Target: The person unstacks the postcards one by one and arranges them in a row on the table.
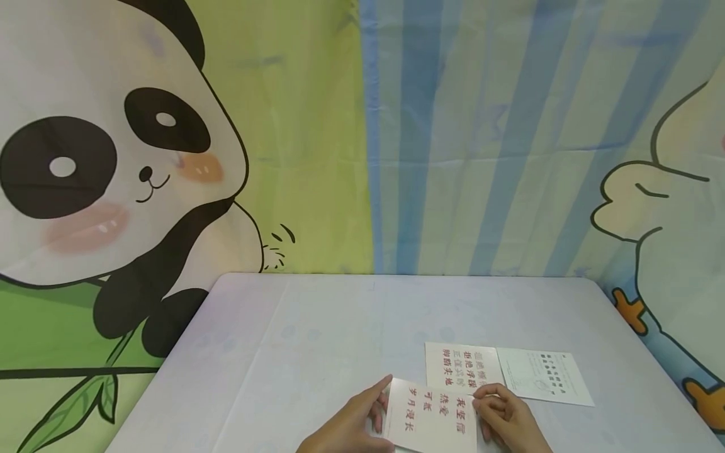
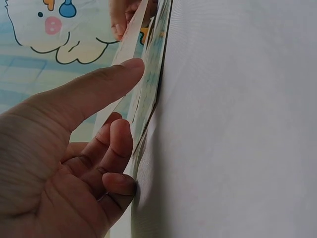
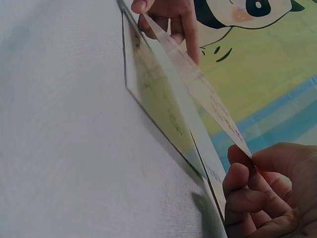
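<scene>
Nearest: left hand (image 1: pixel 351 423) at the left edge of a white card (image 1: pixel 433 415) with red characters in columns. Hand partly closed, one digit stretched up along that edge, others curled by it, card edge between; how firm the hold is, can't tell. Right hand (image 1: pixel 510 418) mostly closed, thumb and finger pinching the same card near its far right corner, remaining fingers curled under.

Card is near side of table, right of centre, between the two hands. Both wrist views show it lifted and tilted, a gap between it and the sheets below.

Just beyond, lying on the table: second red-lettered card (image 1: pixel 461 368), its near part covered by the held card. Touching its right side, a pale greenish card (image 1: pixel 546 377) with small dark characters, slightly angled; right hand is just beside its near left corner.

Under all: white table (image 1: pixel 317 352), running to the backdrop.

Farthest: printed cloth backdrop. Panda (image 1: pixel 127 179) left, yellow-green panel (image 1: pixel 306 126) next, blue-striped panel (image 1: pixel 419 126) right of that, white cartoon figure with orange feet (image 1: pixel 685 264) far right.
</scene>
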Demonstrator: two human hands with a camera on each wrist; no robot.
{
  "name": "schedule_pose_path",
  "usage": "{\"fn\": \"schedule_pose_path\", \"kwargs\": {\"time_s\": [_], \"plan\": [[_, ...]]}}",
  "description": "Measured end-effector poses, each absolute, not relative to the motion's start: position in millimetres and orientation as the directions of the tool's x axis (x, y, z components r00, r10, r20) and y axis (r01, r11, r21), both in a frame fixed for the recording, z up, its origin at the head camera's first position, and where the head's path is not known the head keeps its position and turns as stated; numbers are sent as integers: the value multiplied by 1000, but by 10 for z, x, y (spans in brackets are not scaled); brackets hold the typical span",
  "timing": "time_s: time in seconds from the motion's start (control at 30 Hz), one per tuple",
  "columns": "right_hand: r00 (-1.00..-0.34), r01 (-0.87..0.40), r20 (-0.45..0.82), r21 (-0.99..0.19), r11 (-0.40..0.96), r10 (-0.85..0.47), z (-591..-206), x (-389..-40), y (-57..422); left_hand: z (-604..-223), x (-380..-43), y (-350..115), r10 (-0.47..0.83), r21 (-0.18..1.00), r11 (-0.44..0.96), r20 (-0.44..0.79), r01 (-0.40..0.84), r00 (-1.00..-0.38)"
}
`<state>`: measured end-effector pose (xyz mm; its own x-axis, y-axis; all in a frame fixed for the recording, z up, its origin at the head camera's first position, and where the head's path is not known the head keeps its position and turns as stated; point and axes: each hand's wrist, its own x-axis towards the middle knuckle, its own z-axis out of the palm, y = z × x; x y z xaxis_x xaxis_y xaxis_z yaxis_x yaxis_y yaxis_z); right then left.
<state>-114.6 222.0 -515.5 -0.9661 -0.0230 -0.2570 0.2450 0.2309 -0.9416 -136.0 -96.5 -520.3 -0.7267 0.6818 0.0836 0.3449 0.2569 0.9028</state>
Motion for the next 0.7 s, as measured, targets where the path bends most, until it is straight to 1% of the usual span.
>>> {"fn": "schedule_pose_path", "kwargs": {"time_s": [0.13,0.23,0.33,0.5,0.6,0.7], "plan": [[-966,256,-259,-941,223,17,-5125,-1150,2194,-5213,-1368,-974,667,899,269,85,346,-741],[-967,251,-256,-944,213,3,-5114,-1150,2187,-5213,-1378,-975,648,890,277,105,362,-754],[-970,219,-237,-950,220,-58,-5109,-1149,2182,-5207,-1393,-973,620,888,291,108,355,-778],[-971,125,-167,-964,234,-169,-5125,-1142,2152,-5176,-1416,-1001,584,891,316,90,327,-807],[-965,61,-112,-976,211,-236,-5166,-1138,2136,-5161,-1426,-1037,573,891,326,79,316,-816],[-951,-6,-48,-985,172,-307,-5209,-1138,2125,-5164,-1438,-1075,563,880,342,90,331,-821]]}}
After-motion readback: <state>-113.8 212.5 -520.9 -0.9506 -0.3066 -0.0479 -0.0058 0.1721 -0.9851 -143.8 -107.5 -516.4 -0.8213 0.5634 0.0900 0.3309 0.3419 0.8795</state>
